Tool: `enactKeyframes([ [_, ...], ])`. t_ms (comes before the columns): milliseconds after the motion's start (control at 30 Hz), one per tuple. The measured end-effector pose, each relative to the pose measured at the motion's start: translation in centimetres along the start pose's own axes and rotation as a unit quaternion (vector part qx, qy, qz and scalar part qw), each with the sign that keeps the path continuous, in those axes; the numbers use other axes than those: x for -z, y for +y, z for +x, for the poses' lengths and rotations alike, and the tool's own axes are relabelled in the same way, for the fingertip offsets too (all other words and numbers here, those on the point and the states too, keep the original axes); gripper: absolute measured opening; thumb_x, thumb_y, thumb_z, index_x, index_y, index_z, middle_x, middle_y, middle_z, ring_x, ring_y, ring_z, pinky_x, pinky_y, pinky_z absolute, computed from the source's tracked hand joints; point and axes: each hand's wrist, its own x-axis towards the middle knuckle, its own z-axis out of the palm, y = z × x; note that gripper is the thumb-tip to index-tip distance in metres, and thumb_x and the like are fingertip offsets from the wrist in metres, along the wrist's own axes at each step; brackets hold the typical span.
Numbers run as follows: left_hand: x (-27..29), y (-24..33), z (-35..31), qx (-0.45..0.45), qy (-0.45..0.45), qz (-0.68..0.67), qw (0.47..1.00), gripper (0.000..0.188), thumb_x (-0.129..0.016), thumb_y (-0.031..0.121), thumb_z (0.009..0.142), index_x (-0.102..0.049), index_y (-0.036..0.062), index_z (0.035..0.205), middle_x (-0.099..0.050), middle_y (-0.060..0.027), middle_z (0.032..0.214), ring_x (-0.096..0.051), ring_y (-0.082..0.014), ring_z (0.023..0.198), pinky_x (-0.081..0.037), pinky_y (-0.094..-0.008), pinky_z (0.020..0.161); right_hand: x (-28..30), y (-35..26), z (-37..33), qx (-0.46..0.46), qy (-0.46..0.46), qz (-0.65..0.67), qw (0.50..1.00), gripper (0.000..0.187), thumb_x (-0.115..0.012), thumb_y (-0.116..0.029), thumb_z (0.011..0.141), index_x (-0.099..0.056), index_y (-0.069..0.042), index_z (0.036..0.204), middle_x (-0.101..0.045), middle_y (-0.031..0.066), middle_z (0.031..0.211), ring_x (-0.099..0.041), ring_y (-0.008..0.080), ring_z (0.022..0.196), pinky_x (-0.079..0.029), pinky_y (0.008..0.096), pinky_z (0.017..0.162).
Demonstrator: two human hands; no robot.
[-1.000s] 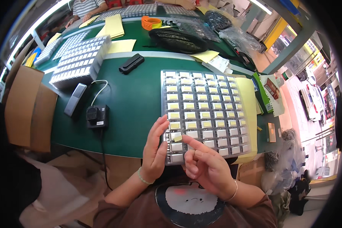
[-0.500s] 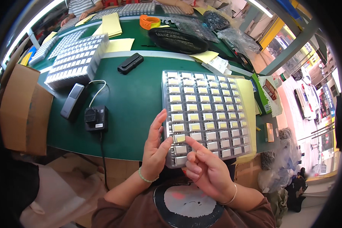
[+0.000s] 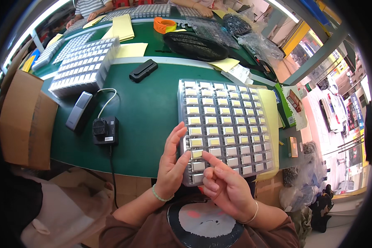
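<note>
A clear plastic tray (image 3: 186, 173) lies in front of me, filled with rows of small silver rectangular pieces. Yellow pads (image 3: 211, 120) cover the pieces in the upper rows; most in the lowest rows are plain silver. My left hand (image 3: 172, 165) rests along the tray's left side, fingers stretched and thumb on the edge of one yellow pad (image 3: 197, 154). From the other side, my right hand (image 3: 229, 184) touches that pad with its outstretched index fingertip. Its other fingers are curled with the thumb pressed against them; whatever they may hold is hidden.
Stacked trays (image 3: 80, 64) stand at left, near a grey power bank (image 3: 79, 110) and a black cabled device (image 3: 106, 130). A black case (image 3: 143, 70), black pouch (image 3: 194, 45) and orange tape roll (image 3: 164, 25) lie farther back. A cardboard box (image 3: 25, 120) borders the left. Other people sit across.
The tray has shifted slightly down and right in view, as have things on the table. Both hands keep nearly the same pose, at the same yellow pad.
</note>
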Motion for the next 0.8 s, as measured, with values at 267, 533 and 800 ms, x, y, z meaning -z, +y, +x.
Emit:
enactKeyframes([
  [267, -0.3, 1.3, 0.4, -0.004, 0.002, 0.059, 0.998, 0.064, -0.056, -0.005, 0.096, -0.038, 0.0022, 0.157, -0.025, -0.0152, 0.169, -0.035, -0.0261, 0.152, -0.031, -0.0431, 0.125, 0.3, 0.0, 0.0, 0.002, -0.011, -0.021, 1.0, 0.056, -0.044, -0.016, 0.112, -0.029, -0.002, 0.164, -0.067, 0.0067, 0.112, -0.057, 0.013, 0.083, -0.048, 0.0305, 0.078],
  [533, -0.5, 2.4, 0.7, 0.009, 0.004, 0.129, 0.992, 0.063, -0.056, -0.005, 0.095, -0.038, 0.0002, 0.155, -0.029, -0.0156, 0.165, -0.038, -0.0244, 0.149, -0.034, -0.0433, 0.124, -0.9, -0.5, -0.6, -0.008, 0.018, -0.118, 0.993, 0.06, -0.046, -0.016, 0.111, -0.025, -0.001, 0.166, -0.068, 0.0102, 0.114, -0.057, 0.0118, 0.081, -0.048, 0.0258, 0.074],
  [800, -1.0, 2.0, 0.6, 0.001, 0.044, 0.121, 0.992, 0.063, -0.059, -0.001, 0.091, -0.045, 0.0026, 0.152, -0.038, -0.0167, 0.162, -0.043, -0.0267, 0.147, -0.038, -0.0399, 0.119, -1.2, -1.5, -2.0, 0.083, 0.036, -0.445, 0.891, 0.058, -0.055, -0.017, 0.109, -0.037, 0.0, 0.161, -0.069, 0.0096, 0.113, -0.059, 0.0112, 0.083, -0.052, 0.0259, 0.072],
])
